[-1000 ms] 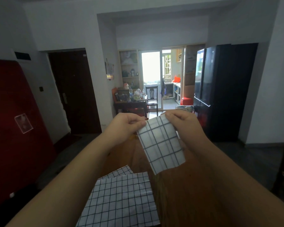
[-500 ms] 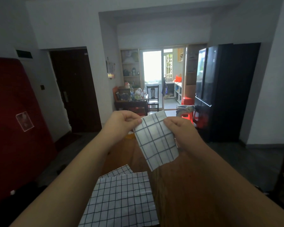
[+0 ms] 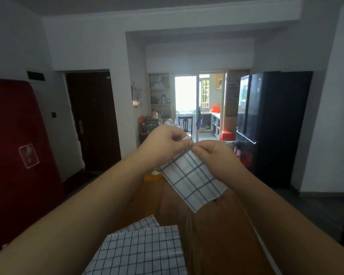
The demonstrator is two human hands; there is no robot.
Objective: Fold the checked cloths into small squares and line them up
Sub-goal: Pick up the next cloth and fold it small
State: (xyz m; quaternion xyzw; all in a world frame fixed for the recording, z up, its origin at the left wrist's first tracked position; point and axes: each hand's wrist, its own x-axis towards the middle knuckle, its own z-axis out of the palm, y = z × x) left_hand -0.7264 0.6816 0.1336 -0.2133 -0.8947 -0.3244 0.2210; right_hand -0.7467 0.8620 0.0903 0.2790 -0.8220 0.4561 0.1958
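Head view: left hand [image 3: 163, 143] and right hand [image 3: 216, 158] together pinch a small checked cloth [image 3: 193, 181] over the wooden table [image 3: 216, 239], black fridge [image 3: 266, 126] beyond.

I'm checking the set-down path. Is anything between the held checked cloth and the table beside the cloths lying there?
Nothing visible. The held cloth, pinched by the left hand and right hand, hangs over bare table; the flat cloths lie nearer, to the left.

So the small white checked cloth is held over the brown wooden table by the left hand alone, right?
No: the head view shows the left hand and the right hand both pinching the small white checked cloth over the brown wooden table.
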